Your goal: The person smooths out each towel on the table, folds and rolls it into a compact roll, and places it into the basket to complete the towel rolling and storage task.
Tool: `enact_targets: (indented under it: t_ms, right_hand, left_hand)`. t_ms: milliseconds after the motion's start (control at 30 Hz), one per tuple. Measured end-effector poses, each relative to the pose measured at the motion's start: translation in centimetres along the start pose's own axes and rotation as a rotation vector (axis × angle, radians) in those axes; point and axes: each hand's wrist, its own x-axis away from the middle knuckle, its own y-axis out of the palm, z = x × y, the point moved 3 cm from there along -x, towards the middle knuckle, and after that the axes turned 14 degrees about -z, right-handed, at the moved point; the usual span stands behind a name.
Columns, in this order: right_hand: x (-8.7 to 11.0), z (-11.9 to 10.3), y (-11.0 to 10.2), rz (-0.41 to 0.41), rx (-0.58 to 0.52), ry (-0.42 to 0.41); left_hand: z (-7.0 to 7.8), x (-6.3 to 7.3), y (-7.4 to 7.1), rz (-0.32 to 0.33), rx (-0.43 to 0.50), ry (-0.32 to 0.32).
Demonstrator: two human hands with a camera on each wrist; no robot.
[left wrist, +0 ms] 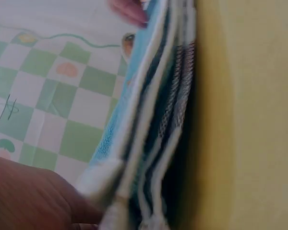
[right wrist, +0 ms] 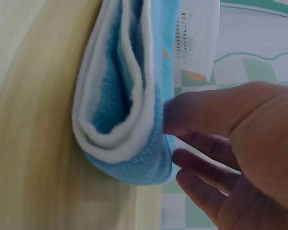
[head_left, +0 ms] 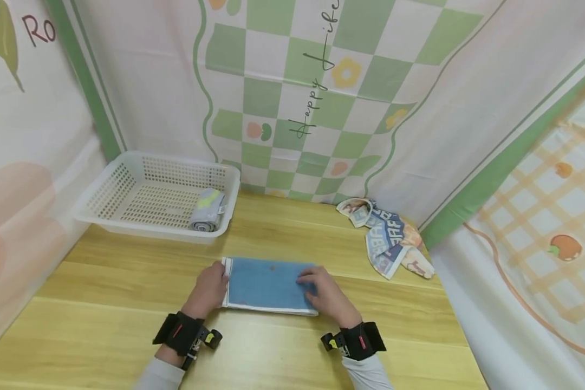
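A blue towel (head_left: 268,284) with white edges lies folded flat in several layers on the table. My left hand (head_left: 209,287) grips its left end, where a white hem shows; in the left wrist view the stacked towel edges (left wrist: 149,110) stand slightly apart beside that hand (left wrist: 33,196). At the right end, my right hand (head_left: 330,295) touches the towel with loosely bent fingers. The right wrist view shows the thumb of the right hand (right wrist: 264,139) against the rounded fold of the towel (right wrist: 158,143), the other fingers spread beside it.
A white perforated basket (head_left: 156,230) stands at the back left, holding a rolled grey cloth (head_left: 207,211) with a yellow patch. A crumpled printed cloth (head_left: 390,238) lies at the back right. Patterned curtains (head_left: 317,97) hang behind the wooden table (head_left: 273,357) and on both sides.
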Motion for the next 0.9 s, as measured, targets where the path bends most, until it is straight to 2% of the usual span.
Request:
enact_targets:
  t_ms: [67, 133, 233, 367, 433, 533, 700, 800, 900]
  right_hand:
    - [-0.2, -0.1, 0.1, -0.015, 0.005, -0.011]
    - [-0.2, -0.1, 0.3, -0.028, 0.011, -0.008]
    - [-0.2, -0.4, 0.3, -0.026, 0.016, 0.012]
    - [-0.1, -0.7, 0.4, 0.003, 0.046, 0.043]
    - [0.0, -0.8, 0.4, 0.027, 0.078, 0.064]
    - [0.0, -1.1, 0.4, 0.059, 0.131, 0.090]
    - [-0.1, -1.9, 0.4, 0.077, 0.200, 0.117]
    - [-0.3, -2.2, 0.4, 0.067, 0.249, 0.142]
    - [-0.5, -2.3, 0.4, 0.050, 0.281, 0.167]
  left_hand:
    - [-0.1, -0.2, -0.2, -0.013, 0.013, 0.010]
    - [-0.3, -0.5, -0.2, 0.008, 0.032, 0.012]
    - [0.0, -0.7, -0.2, 0.109, -0.004, 0.039]
    - [1.8, -0.7, 0.0, 0.264, -0.098, 0.153]
    - [3.3, -0.6, 0.7, 0.285, -0.148, 0.228]
    - [5.2, -0.5, 2.3, 0.238, -0.230, 0.296]
    - [6.9, -0.4, 5.1, 0.125, -0.406, 0.278]
    - [7.5, -0.6, 5.9, 0.099, -0.487, 0.274]
    - [7.9, -1.1, 6.0, 0.079, -0.520, 0.288]
